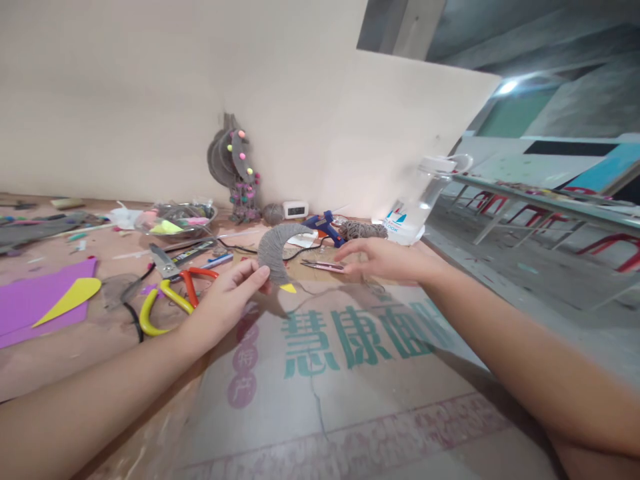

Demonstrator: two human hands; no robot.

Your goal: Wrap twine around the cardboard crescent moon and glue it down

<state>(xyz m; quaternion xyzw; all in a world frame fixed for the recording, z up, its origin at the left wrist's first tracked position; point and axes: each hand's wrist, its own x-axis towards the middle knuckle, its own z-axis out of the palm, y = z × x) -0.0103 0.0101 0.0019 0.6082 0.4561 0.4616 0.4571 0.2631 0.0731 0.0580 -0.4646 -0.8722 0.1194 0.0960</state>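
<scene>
My left hand (pixel 240 287) pinches the lower left part of a crescent (pixel 275 250) wrapped in grey yarn. A small yellow tip (pixel 289 288) shows at the crescent's lower end. To the right, my right hand (pixel 370 259) is at a pair of small scissors (pixel 324 266), its fingers apart and near the handle end; whether they touch it is unclear. Behind that hand lie a ball of grey-brown yarn (pixel 364 231) and a blue glue gun (pixel 327 225). A loose strand of yarn trails over the printed cardboard (pixel 370 407) below.
Pliers with yellow handles (pixel 149 313), a cutter (pixel 195 252), purple sheets (pixel 30 300) and a bowl of scraps (pixel 177 223) lie left. A decorated hanging (pixel 233 163) stands against the wall. A clear bottle (pixel 417 203) is at the back right.
</scene>
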